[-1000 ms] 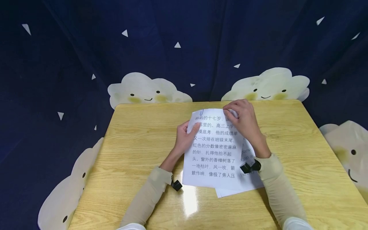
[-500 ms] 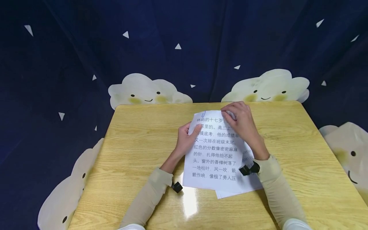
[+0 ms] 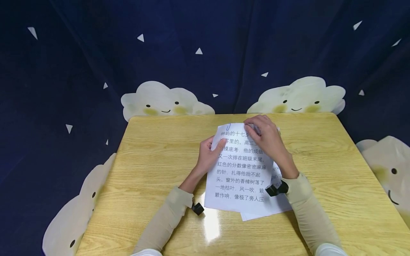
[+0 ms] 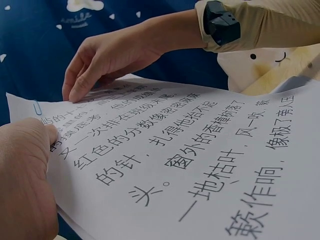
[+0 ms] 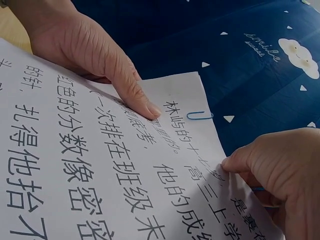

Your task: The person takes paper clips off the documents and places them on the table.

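Printed sheets of paper [image 3: 240, 177] are tilted up off the table, large Chinese text facing me. My left hand [image 3: 208, 154] grips their left edge, thumb on top, fingers behind. A blue paper clip [image 5: 200, 115] sits on the top edge near the left corner. Farther right along that edge, my right hand [image 3: 266, 137] pinches the paper, its thumb on the printed side. Bits of blue wire [image 5: 257, 189], like another paper clip, show among the right fingers in the right wrist view; the rest is hidden.
Another sheet with English print [image 3: 276, 176] sticks out at the right, under the Chinese page. All this is over a light wooden table [image 3: 160, 156]. Behind it hangs a dark blue curtain [image 3: 176, 46] with white triangles and smiling clouds.
My right hand has shifted slightly left along the top edge. The sheets and my left hand have moved a little to the right, and less of the English page shows.
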`<action>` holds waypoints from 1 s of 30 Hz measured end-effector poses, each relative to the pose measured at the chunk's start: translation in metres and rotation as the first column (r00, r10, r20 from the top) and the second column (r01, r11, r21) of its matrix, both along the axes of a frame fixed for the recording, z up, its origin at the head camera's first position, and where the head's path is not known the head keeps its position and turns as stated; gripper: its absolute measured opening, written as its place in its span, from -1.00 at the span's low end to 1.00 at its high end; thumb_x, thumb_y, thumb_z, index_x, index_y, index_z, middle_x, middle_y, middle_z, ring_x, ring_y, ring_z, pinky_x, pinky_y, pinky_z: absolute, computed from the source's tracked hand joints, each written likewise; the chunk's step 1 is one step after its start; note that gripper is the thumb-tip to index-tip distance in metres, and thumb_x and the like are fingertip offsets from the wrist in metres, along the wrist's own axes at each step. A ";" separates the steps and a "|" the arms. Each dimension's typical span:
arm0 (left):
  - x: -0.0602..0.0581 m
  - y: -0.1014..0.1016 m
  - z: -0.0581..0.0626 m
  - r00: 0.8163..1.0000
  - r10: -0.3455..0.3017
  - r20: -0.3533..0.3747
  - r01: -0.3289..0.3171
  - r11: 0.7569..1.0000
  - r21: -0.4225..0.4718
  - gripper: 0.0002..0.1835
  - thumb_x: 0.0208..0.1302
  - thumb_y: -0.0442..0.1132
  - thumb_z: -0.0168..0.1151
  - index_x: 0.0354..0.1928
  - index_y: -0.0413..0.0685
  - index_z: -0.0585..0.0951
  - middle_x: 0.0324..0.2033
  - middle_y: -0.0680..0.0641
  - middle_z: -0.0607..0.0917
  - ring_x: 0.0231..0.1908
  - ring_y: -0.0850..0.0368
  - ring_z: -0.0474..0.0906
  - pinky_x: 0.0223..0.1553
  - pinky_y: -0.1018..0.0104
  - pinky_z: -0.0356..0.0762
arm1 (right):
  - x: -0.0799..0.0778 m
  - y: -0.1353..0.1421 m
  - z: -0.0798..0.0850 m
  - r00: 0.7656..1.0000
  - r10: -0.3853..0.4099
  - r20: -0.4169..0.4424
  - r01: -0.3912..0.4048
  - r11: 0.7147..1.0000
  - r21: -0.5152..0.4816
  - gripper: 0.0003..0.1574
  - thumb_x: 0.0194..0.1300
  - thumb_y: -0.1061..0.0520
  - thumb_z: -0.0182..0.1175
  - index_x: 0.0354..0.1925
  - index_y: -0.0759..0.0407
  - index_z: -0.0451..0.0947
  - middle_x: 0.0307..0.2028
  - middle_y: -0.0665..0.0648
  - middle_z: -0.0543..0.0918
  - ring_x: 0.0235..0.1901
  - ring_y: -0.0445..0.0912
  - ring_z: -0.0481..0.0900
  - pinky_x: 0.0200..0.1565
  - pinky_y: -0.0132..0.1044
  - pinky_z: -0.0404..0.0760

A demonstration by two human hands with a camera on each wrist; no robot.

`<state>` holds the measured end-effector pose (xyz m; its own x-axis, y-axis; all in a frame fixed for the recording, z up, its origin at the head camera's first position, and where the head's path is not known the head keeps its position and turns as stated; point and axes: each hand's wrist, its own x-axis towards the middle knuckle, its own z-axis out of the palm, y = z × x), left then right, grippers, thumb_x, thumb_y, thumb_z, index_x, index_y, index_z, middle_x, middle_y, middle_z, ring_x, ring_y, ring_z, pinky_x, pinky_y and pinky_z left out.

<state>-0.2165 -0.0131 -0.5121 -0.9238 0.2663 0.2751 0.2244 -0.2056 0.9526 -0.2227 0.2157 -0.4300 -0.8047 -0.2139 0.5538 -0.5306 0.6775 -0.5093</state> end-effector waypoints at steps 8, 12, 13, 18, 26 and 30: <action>0.002 0.002 0.001 1.000 -0.006 -0.002 0.006 1.000 0.000 -0.68 0.57 -0.11 0.22 0.11 -0.21 0.69 -0.38 -0.25 0.80 -0.56 -0.11 0.76 -0.64 0.08 0.73 | 0.001 -0.001 -0.001 1.000 0.009 0.006 -0.009 1.000 -0.012 -0.81 0.43 0.24 0.36 -0.02 0.26 0.72 -0.04 0.20 0.75 0.05 0.11 0.62 0.16 0.07 0.56; 0.002 0.004 0.001 1.000 -0.010 -0.016 0.011 1.000 0.009 -0.70 0.58 -0.14 0.21 0.07 -0.24 0.70 -0.40 -0.28 0.79 -0.58 -0.14 0.75 -0.66 0.08 0.73 | 0.001 -0.002 0.000 1.000 0.024 -0.009 -0.024 1.000 -0.021 -0.83 0.42 0.24 0.36 -0.04 0.25 0.72 -0.06 0.18 0.75 0.03 0.08 0.63 0.14 0.04 0.57; 0.002 0.004 0.001 1.000 -0.013 -0.020 0.013 1.000 0.013 -0.71 0.58 -0.15 0.21 0.07 -0.24 0.70 -0.40 -0.29 0.78 -0.58 -0.15 0.75 -0.66 0.08 0.72 | 0.001 -0.002 0.000 1.000 0.028 -0.011 -0.028 0.999 -0.022 -0.83 0.42 0.24 0.37 -0.04 0.24 0.72 -0.07 0.17 0.75 0.02 0.08 0.63 0.14 0.03 0.57; 0.003 0.005 0.001 0.999 -0.025 -0.033 0.025 1.000 0.013 -0.73 0.58 -0.15 0.21 0.02 -0.22 0.71 -0.41 -0.28 0.78 -0.58 -0.18 0.74 -0.67 0.11 0.72 | 0.002 -0.004 0.000 0.999 0.047 -0.012 -0.047 0.998 -0.031 -0.82 0.41 0.23 0.38 -0.04 0.23 0.72 -0.07 0.15 0.75 0.02 0.05 0.64 0.15 0.01 0.58; 0.005 0.007 0.003 0.998 -0.041 -0.036 0.041 0.999 -0.023 -0.72 0.59 -0.16 0.20 0.03 -0.25 0.70 -0.41 -0.27 0.78 -0.59 -0.10 0.74 -0.66 0.15 0.71 | 0.001 -0.009 -0.001 0.995 0.085 -0.053 -0.088 0.995 -0.049 -0.85 0.40 0.23 0.39 -0.07 0.23 0.73 -0.11 0.14 0.76 0.00 0.04 0.65 0.13 -0.04 0.58; 0.006 0.008 0.003 0.998 -0.035 -0.046 0.033 0.999 -0.039 -0.72 0.58 -0.17 0.20 0.02 -0.26 0.70 -0.42 -0.26 0.78 -0.60 -0.05 0.73 -0.66 0.17 0.71 | 0.003 -0.013 -0.003 0.993 0.101 -0.063 -0.105 0.993 -0.058 -0.87 0.40 0.24 0.38 -0.09 0.22 0.73 -0.12 0.14 0.76 -0.02 0.05 0.66 0.09 -0.07 0.58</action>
